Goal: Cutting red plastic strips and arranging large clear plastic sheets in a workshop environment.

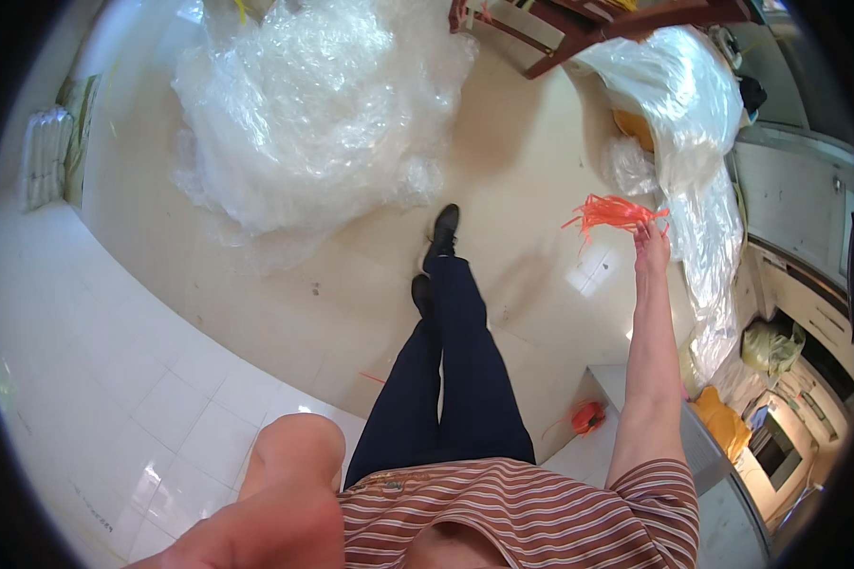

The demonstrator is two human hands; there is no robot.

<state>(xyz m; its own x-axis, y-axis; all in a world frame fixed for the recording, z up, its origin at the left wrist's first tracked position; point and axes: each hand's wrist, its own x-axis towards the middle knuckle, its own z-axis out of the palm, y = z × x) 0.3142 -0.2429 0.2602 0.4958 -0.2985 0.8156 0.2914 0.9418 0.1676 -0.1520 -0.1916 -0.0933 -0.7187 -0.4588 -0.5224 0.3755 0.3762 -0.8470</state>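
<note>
Gripping orange strips (615,212), right hand (651,245) closed.

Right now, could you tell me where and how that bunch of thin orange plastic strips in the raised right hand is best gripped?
Grip the bunch of thin orange plastic strips at its gathered right end, where the right hand pinches it from below. The strips fan out loosely to the left, so only the gathered end probably gives a firm hold.

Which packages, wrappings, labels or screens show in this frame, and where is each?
Heap of clear plastic wrap: floor, upper left, crumpled, whitish.
Clear plastic sheet: right, draped downward, translucent.
Yellow bags: lower right, soft.
Orange strips: bunch in right hand.
No labels or screens discernible.
</note>
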